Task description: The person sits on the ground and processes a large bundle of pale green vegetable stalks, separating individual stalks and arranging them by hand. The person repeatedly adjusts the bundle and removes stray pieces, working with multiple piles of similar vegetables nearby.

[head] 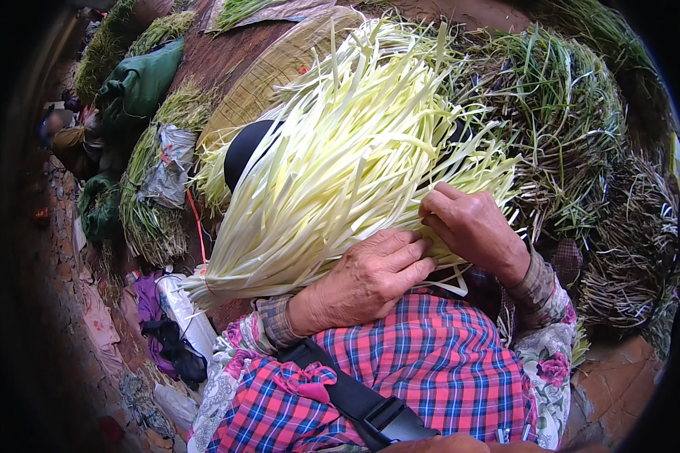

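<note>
A large bundle of pale yellow blanched chives lies across my lap, its stem ends gathered at the left. A thin red tie circles that end. My left hand rests on the near edge of the bundle with fingers curled in among the leaves. Close to its right, my right hand pinches at the leaves with bent fingers. What exactly its fingertips hold is hidden. A black-covered knee shows beside the bundle. I wear a plaid apron and floral oversleeves.
Heaps of green chives with dark roots stand at the right. At the left lie a tied chive bundle, a green sack and a roll of clear plastic. A yellow woven sheet lies beyond my knee.
</note>
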`<state>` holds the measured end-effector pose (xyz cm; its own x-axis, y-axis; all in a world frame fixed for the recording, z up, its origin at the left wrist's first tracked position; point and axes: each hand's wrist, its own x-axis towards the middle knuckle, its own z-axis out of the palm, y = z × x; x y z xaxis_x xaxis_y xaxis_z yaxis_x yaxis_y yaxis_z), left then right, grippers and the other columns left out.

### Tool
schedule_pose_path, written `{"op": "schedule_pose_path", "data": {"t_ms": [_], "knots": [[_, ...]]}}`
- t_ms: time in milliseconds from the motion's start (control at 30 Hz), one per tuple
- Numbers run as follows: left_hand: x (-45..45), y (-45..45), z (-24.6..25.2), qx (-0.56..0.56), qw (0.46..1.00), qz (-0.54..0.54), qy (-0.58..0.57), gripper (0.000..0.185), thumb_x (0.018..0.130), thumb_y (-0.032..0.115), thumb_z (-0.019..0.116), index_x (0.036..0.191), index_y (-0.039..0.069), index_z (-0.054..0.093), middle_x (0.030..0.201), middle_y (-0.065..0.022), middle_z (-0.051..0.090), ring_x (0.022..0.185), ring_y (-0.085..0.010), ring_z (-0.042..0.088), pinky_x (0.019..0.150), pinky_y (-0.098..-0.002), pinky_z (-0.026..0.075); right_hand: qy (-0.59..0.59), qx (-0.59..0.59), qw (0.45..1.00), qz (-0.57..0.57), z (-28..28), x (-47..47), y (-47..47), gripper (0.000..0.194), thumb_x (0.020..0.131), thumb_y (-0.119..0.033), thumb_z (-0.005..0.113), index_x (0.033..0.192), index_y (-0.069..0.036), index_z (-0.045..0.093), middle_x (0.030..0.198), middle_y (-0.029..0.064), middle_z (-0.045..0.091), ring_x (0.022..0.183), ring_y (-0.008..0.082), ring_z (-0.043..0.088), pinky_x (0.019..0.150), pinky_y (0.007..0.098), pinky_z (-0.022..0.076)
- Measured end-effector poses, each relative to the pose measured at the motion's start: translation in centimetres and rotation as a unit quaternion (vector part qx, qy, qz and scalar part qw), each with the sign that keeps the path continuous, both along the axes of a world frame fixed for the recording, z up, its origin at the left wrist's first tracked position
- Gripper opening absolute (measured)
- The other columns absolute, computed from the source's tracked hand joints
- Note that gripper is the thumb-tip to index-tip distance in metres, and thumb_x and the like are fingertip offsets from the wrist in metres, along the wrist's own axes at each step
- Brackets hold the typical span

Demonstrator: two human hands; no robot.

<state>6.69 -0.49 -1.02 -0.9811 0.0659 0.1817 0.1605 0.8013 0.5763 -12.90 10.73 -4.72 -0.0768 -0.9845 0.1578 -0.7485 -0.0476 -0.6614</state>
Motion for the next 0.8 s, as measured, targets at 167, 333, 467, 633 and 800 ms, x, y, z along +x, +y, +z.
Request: {"op": "schedule_pose_path", "data": {"t_ms": [167,333,467,633,800], "knots": [[-0.2,-0.1,-0.5,0.031,0.999,-0.026,0.014,0.030,0.080,0.008,0.066,0.109,0.000,0.069,0.118,-0.0149,0.069,0.118,-0.0311,0.063,0.104,-0.0430,0.050,-0.173,-0.077,0.979,-0.075,-1.1,0.6,2.7,0.011,0.084,-0.001,0.073,0.092,-0.002,0.065,0.082,0.0097,0.064,0.074,0.0285,0.066,0.065,0.0360,0.0515],[-0.4,0.1,-0.2,0.062,0.998,-0.007,-0.014,0.025,0.083,0.001,0.069,0.108,0.003,0.072,0.118,-0.0146,0.073,0.114,-0.0336,0.070,0.098,-0.0440,0.055,-0.405,-0.131,0.852,-0.304,-1.5,-1.0,5.3,0.006,0.099,-0.005,0.063,0.093,-0.004,0.064,0.074,-0.0019,0.055,0.063,0.0066,0.049,0.054,0.0238,0.0398],[-0.7,-0.2,0.0,0.063,0.998,-0.004,-0.016,0.025,0.083,0.000,0.071,0.108,0.003,0.072,0.119,-0.0144,0.073,0.115,-0.0341,0.069,0.097,-0.0444,0.054,-0.483,-0.303,0.741,-0.354,-4.7,-8.8,9.5,0.021,0.109,-0.022,0.056,0.100,-0.003,0.061,0.072,-0.0028,0.051,0.048,0.0018,0.033,0.043,0.0193,0.0252],[-0.6,-0.8,-0.2,0.079,0.997,0.004,-0.026,0.029,0.082,-0.003,0.067,0.110,0.003,0.071,0.118,-0.0143,0.072,0.117,-0.0340,0.067,0.099,-0.0430,0.052,0.189,-0.117,0.885,-0.409,-6.9,-13.1,10.0,0.020,0.091,-0.010,0.073,0.110,-0.007,0.073,0.111,0.0092,0.066,0.099,0.0222,0.066,0.085,0.0385,0.0548],[0.9,-2.0,-0.4,0.087,0.995,0.009,-0.038,0.029,0.080,-0.005,0.069,0.108,0.003,0.072,0.114,-0.0138,0.074,0.110,-0.0346,0.070,0.093,-0.0430,0.056,-0.058,-0.159,0.946,-0.276,-1.8,-6.2,5.3,0.030,0.087,-0.007,0.076,0.117,-0.006,0.070,0.114,0.0104,0.065,0.100,0.0245,0.066,0.084,0.0364,0.0541]]}}
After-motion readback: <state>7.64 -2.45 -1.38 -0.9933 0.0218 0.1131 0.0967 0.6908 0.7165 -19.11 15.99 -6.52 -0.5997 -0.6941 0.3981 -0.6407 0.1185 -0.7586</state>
